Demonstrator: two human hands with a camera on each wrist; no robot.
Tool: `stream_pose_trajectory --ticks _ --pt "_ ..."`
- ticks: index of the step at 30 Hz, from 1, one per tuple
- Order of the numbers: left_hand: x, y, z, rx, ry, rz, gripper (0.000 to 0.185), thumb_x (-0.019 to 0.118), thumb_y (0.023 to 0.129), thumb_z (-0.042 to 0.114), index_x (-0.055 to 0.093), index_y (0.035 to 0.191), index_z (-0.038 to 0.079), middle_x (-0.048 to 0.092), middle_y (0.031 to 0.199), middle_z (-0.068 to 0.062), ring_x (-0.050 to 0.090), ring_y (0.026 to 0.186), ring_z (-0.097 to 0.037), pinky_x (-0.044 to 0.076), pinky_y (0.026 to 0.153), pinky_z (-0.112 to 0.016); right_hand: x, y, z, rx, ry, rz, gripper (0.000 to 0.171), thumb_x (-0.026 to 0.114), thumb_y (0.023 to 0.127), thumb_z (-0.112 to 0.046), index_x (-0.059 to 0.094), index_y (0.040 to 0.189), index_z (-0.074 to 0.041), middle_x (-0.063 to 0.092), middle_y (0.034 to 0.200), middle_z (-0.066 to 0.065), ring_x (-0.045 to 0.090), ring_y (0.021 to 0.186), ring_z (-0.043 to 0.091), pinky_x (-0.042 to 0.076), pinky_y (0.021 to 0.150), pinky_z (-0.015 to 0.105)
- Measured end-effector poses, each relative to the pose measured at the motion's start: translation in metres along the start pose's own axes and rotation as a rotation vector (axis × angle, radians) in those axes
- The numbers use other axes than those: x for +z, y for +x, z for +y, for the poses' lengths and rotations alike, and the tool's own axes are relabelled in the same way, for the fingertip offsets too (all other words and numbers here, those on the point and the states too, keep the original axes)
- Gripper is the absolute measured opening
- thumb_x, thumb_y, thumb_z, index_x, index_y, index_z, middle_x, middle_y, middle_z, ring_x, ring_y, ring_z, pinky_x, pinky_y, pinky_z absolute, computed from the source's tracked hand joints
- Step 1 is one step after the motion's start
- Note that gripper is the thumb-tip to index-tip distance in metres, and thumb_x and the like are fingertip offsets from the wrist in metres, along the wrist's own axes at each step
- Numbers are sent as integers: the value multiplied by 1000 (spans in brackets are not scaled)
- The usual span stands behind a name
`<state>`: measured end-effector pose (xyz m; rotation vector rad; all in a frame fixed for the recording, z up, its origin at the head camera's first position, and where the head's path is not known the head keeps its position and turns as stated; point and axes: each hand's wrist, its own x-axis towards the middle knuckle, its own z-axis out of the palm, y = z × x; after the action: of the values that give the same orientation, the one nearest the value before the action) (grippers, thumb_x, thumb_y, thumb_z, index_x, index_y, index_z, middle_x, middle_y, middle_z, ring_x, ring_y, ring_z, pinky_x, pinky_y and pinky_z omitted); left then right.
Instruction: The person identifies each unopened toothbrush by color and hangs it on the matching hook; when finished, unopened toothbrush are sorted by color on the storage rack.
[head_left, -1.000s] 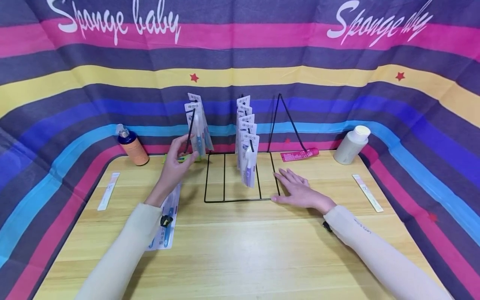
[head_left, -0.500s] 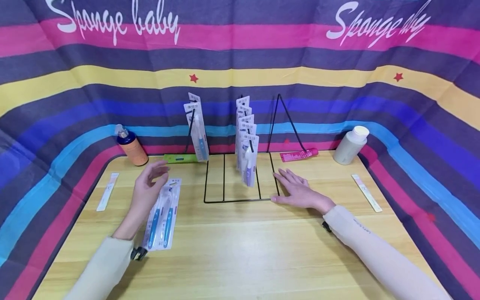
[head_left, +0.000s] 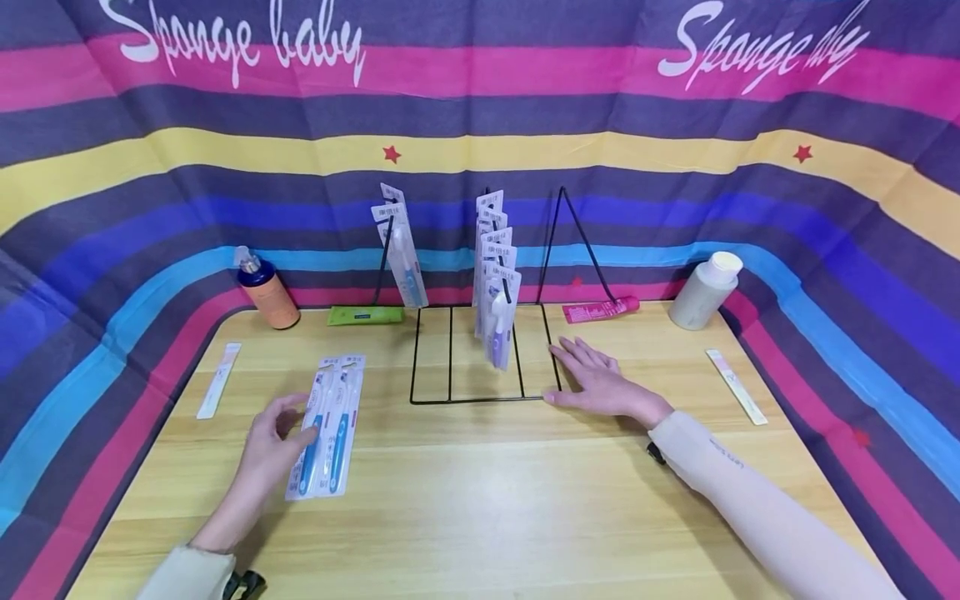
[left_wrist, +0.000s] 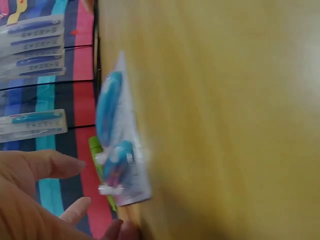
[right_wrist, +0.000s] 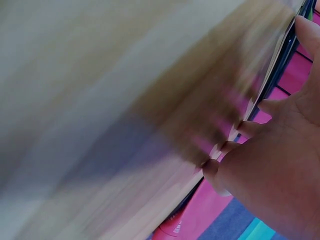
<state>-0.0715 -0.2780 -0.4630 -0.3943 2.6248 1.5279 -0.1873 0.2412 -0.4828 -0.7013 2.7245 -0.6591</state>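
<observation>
Two blister-packed blue toothbrushes (head_left: pixel 339 442) lie side by side on the table at the left. Over their left edge hovers my left hand (head_left: pixel 268 450), thumb and fingers apart with nothing held between them; the left wrist view shows a gap between the fingers (left_wrist: pixel 65 165) and the packs. My right hand (head_left: pixel 600 379) lies with fingers spread at the right side of the black wire rack (head_left: pixel 480 402), its fingertips at the frame. Several packed toothbrushes (head_left: pixel 498 317) hang on the rack's middle arm. More blue packed toothbrushes (head_left: pixel 405 258) hang on its left arm; the right arm is bare.
Behind the rack's left lies a green tube (head_left: pixel 366 315), and a pink tube (head_left: pixel 600 310) lies at the right. A pump bottle (head_left: pixel 268 290) and a white-capped bottle (head_left: pixel 705 290) stand at the back corners. Slim white packets (head_left: pixel 219 380) lie at both sides. Striped cloth (head_left: pixel 465 117) surrounds the table.
My left hand has come away from the packs on the rack's left arm, back toward the near left, to the packs on the table. The hanging packs have swung. My right hand stays put.
</observation>
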Motion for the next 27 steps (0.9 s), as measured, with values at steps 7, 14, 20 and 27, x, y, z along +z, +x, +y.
stream_pose_trajectory --ticks 7,14,20,27 --pt "1 -5 -5 -33 76 -18 61 69 97 -6 47 153 -2 57 128 -26 55 105 -30 48 81 -34 0 2 1 -5 -12 -3 100 66 103 -62 22 175 -9 7 181 18 1 165 46 4 121 79" --pt "-3 -7 -4 -48 72 -44 45 67 97 -6 48 138 -1 53 118 -21 51 99 -30 45 77 -35 0 1 -1 -1 1 -12 100 66 103 -62 21 175 -10 6 182 17 -1 165 45 3 121 79" --pt "-3 -9 -5 -66 25 -64 43 57 108 2 49 150 -7 51 123 -18 47 102 -27 45 75 -29 0 2 1 2 -9 -10 99 65 104 -63 21 175 -10 6 182 17 0 165 45 4 121 78" --pt "-3 -13 1 -68 -33 73 44 53 106 -3 58 150 -2 54 128 -17 49 101 -24 45 75 -27 0 1 2 1 -1 -4 99 66 104 -63 21 176 -11 7 182 16 -1 166 44 5 122 77"
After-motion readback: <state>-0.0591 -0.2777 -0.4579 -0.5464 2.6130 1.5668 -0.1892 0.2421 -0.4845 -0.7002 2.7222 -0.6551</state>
